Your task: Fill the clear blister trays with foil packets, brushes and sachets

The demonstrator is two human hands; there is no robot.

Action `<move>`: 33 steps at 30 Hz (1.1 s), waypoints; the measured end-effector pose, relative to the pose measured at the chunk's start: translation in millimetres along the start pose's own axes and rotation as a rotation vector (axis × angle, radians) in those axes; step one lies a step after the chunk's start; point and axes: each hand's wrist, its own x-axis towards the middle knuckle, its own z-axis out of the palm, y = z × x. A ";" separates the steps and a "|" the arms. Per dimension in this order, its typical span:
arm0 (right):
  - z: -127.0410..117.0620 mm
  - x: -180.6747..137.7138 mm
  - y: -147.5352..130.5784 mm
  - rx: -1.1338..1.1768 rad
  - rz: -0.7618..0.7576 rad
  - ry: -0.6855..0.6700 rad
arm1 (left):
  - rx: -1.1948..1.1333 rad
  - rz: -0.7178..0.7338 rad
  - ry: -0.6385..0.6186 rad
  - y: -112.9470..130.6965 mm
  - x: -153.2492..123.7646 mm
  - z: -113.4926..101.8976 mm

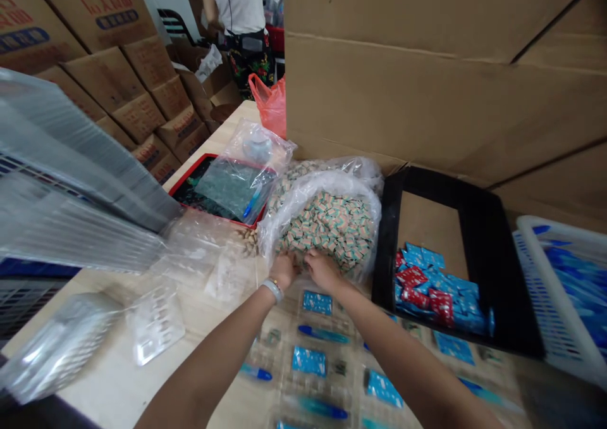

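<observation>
A clear plastic bag point(327, 182) stands wide open on the table, full of small orange, white and green printed pieces point(327, 223). At its near edge my left hand point(283, 269), with a band on the wrist, has its fingers bent together over the pieces. Close beside it, my right hand point(323, 271) has its fingers curled inward at the same edge. Whatever lies between the fingertips is too small to make out. Below my hands are clear plastic trays point(284, 394) in rows, with a blue packet point(317, 302), a blue pen point(323, 335) and small pieces in their compartments.
To the right lie a black box point(478, 226) of blue and red packets and a white basket point(535, 290) of blue pens. A red-rimmed tray point(190, 182) sits at the left, near stacked clear trays point(66, 340). Cartons point(109, 74) and a person point(239, 11) are behind.
</observation>
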 end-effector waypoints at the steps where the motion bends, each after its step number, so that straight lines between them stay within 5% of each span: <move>1: 0.5 -0.1 -1.6 -0.012 0.020 0.003 | -0.006 0.008 -0.010 -0.7 1.1 -0.8; 13: 17.6 -24.9 -5.7 0.053 0.042 0.007 | 0.110 0.341 -0.037 -0.9 -18.1 -3.9; 17: 22.2 -28.1 -7.9 0.027 0.118 0.088 | 0.075 0.376 -0.031 -5.5 -18.5 3.6; 23: 29.3 -28.7 1.4 0.100 0.136 0.134 | -0.118 0.284 0.140 -14.7 -9.4 11.5; 33: 31.6 -19.9 -1.8 0.329 0.079 0.185 | -0.147 0.331 0.081 -16.6 -3.6 10.5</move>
